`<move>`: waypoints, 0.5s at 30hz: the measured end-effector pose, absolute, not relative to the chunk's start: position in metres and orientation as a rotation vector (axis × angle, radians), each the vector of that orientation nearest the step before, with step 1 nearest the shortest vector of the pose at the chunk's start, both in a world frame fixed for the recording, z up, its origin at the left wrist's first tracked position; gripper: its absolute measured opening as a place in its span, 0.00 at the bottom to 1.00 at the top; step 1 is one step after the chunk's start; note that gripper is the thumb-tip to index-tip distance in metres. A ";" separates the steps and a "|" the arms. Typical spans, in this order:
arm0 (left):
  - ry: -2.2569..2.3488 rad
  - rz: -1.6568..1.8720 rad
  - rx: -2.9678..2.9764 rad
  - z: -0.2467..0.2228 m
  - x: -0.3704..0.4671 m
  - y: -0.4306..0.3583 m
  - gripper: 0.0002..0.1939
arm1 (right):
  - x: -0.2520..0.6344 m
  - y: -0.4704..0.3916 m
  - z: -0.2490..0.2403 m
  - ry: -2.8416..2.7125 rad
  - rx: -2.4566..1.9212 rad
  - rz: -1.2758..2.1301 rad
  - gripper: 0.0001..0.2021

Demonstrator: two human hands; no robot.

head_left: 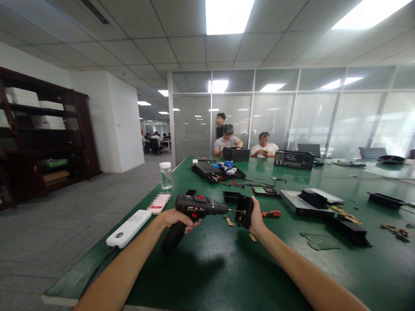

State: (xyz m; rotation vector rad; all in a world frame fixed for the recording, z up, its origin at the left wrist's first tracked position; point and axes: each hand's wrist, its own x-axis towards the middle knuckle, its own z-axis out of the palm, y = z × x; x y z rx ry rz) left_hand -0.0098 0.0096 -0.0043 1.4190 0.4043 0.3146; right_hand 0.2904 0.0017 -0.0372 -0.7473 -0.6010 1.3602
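Note:
My left hand (183,220) is wrapped round the grip of a black cordless drill (194,205), which lies level with its chuck pointing right. The thin bit reaches into the open side of a small black housing (244,211). Closed on that housing's right edge is my right hand (256,216), holding it upright above the table. Inside the housing, small brass-coloured parts show near the bit tip. Below and beside it lie brass pieces (230,221) on the green table (207,268). An orange and black screwdriver (271,214) rests just right of my right hand.
A white power strip (129,228), a phone (160,203) and a clear jar (165,176) line the left edge. Farther back are a black device (207,169) with wires and a silver case (300,203). Broken glass (319,242) lies at right. People sit across the table.

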 end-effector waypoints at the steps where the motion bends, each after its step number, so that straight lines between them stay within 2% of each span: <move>1: 0.403 0.314 1.419 -0.005 -0.010 0.010 0.19 | 0.290 0.002 -0.037 -0.599 -0.748 1.365 0.20; 15: 0.394 0.317 1.418 -0.003 -0.009 0.008 0.19 | 0.288 -0.002 -0.033 -0.594 -0.760 1.394 0.21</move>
